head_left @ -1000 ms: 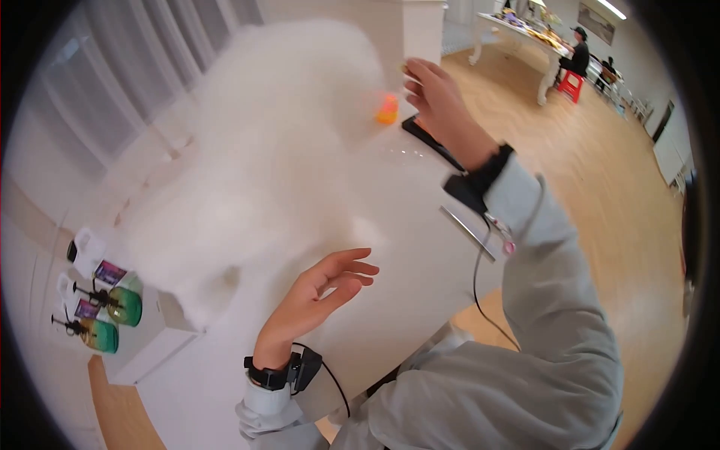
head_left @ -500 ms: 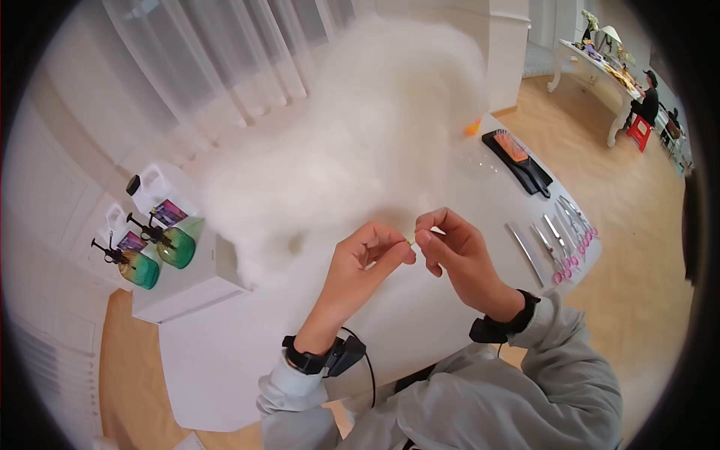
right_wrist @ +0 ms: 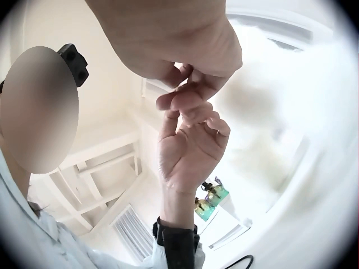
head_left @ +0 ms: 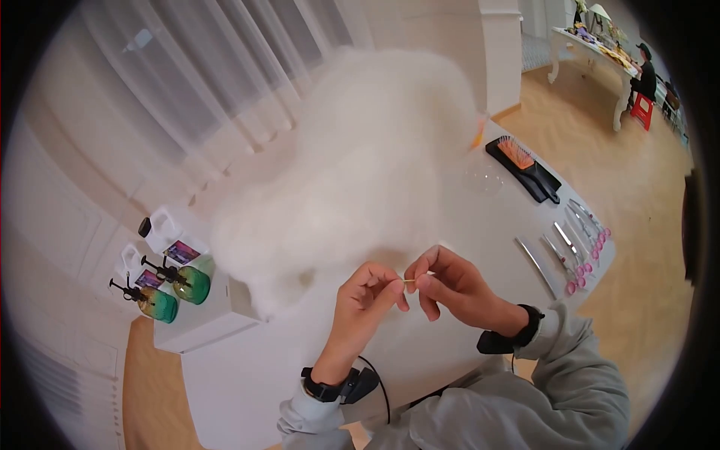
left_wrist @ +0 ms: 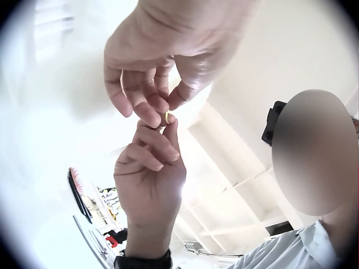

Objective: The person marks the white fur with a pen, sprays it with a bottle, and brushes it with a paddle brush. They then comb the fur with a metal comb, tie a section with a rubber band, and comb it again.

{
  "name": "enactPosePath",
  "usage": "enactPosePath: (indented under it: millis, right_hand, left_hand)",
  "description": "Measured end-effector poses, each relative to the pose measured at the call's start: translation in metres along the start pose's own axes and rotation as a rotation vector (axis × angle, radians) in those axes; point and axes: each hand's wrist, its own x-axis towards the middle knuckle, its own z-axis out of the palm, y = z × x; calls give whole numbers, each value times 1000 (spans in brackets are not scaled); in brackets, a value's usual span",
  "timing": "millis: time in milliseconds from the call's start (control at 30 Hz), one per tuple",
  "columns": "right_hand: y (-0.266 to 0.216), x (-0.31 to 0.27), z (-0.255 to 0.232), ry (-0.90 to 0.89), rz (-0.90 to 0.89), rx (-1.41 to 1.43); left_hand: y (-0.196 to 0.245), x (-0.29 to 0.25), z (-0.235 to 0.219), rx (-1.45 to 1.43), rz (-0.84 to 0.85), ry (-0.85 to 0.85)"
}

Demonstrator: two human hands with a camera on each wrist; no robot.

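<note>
In the head view, a thin yellow rubber band (head_left: 409, 280) spans the small gap between the two hands. My left hand (head_left: 369, 295) pinches one end of it between thumb and forefinger, and my right hand (head_left: 454, 283) pinches the other. The left wrist view shows the same rubber band (left_wrist: 167, 116) as a bright curve at the meeting fingertips. Just beyond the hands stands a big fluffy white dog (head_left: 360, 172) on the white table (head_left: 300, 390). In the right wrist view the fingers hide the band.
A brush (head_left: 525, 169) with orange bristles lies on the right, near several pink-handled scissors (head_left: 574, 251) and a metal comb (head_left: 536, 268). Green spray bottles (head_left: 191, 285) and white jugs (head_left: 169, 229) stand on a white box (head_left: 210, 330) at left. A person (head_left: 643, 75) sits far off.
My right hand came back from the far right to meet my left hand, bringing a small thing. Both hands then pinched the band and drew it slightly apart. The head view also shifted.
</note>
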Motion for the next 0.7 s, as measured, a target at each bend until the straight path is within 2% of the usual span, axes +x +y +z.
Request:
enactPosePath:
  millis: [100, 333, 400, 433, 500, 533, 600, 633, 667, 700]
  right_hand:
    - [-6, 0, -3, -41, 97, 37]
    - [-12, -1, -10, -181, 33, 209]
    - [-8, -2, -23, -322, 178, 180]
    - [-9, -3, -22, -321, 179, 183]
    - [-13, -5, -19, -207, 130, 95]
    - [-13, -4, -20, -207, 131, 94]
    - [-14, -2, -26, 68, 65, -8]
    - [-16, 0, -27, 70, 63, -12]
    - [-18, 4, -25, 117, -45, -86]
    - [-20, 8, -23, 165, -154, -160]
  left_hand:
    - [3, -1, 1, -27, -31, 24]
    - [2, -10, 1, 31, -82, -46]
    - [1, -12, 1, 90, -80, -66]
    - [0, -13, 2, 177, -63, -100]
    - [2, -13, 2, 263, -45, -131]
    - [5, -11, 1, 257, -29, -75]
    - [13, -5, 0, 248, -11, -20]
    - [20, -1, 2, 230, 33, 64]
    - [24, 4, 2, 211, 76, 148]
    - [26, 9, 2, 211, 78, 143]
